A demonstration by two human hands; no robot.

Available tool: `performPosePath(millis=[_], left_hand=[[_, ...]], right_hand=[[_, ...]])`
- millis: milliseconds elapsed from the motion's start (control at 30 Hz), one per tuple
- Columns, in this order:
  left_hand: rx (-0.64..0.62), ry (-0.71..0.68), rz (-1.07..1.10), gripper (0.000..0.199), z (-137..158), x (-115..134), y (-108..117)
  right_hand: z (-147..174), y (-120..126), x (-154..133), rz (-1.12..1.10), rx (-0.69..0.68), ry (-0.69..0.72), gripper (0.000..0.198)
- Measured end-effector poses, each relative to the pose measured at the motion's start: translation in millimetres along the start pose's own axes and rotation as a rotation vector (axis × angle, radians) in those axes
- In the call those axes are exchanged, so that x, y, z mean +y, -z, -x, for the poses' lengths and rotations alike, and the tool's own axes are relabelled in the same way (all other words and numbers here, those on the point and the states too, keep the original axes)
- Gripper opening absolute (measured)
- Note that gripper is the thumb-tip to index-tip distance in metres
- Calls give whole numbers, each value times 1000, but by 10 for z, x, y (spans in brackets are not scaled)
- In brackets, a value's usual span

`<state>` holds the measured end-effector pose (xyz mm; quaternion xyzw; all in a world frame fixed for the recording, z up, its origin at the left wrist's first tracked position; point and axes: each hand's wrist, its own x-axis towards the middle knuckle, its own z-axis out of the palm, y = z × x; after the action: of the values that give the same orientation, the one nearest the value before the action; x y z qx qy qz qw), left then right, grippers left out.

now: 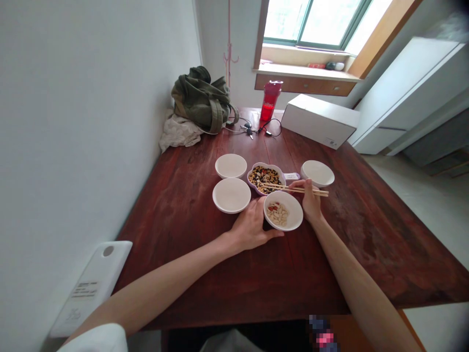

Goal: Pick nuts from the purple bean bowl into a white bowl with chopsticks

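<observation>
My left hand (pixel 252 226) is wrapped round the left side of a white bowl (pixel 295 212), its thumb along the near side. Pale flat seeds (pixel 279 216) and a few red pieces lie inside. Between the fingers of my right hand (pixel 310 201) is a pair of chopsticks (pixel 319 193), pointing left. Their tips are over a flower-shaped, purple-rimmed bowl (pixel 250 184) with a handle (pixel 292 176), full of mixed beans and seeds (pixel 264 175). Whether the tips pinch anything is too small to tell. Left of these stand two white bowls (pixel 231 195), and another white bowl (pixel 318 173) is at right.
Toward the back of the wooden table (pixel 176 215) are a green bag (pixel 201 98), a pale cloth (pixel 179 129), keys with cables (pixel 249 131), a red bottle (pixel 270 101) and a white box (pixel 318 121). A white board (pixel 91 288) leans by the left wall.
</observation>
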<state>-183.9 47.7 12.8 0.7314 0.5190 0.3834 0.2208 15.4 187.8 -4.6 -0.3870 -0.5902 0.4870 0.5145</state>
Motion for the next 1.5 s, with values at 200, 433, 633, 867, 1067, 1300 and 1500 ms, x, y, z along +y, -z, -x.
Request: performPosePath(millis=[200,433,633,867,1067,1300,1500], left_hand=[[-2,-2,21,100,-5,18,23],[-4,-2,35,100,-5,25,33],[-1,-2,41,100,-5,27,30],[-1,-2,26,101,-2,13,16],[2,7,21,102,4,2,5],[-9,13,29,101,0,28,31],[-10,17,38,100,-3,33,34]], right_hand=[[-5,-26,-11,4,25,-10,58],[3,-53,-75,-47,87,-64,61],[-3,-60,-53,-105,86,-117,62],[-30,-51,-82,-245,107,-201,59],[-57,18,-110,-436,112,-218,53],[-98,137,-205,-565,29,-163,55],[-75,151,-270,-451,-32,-125,64]])
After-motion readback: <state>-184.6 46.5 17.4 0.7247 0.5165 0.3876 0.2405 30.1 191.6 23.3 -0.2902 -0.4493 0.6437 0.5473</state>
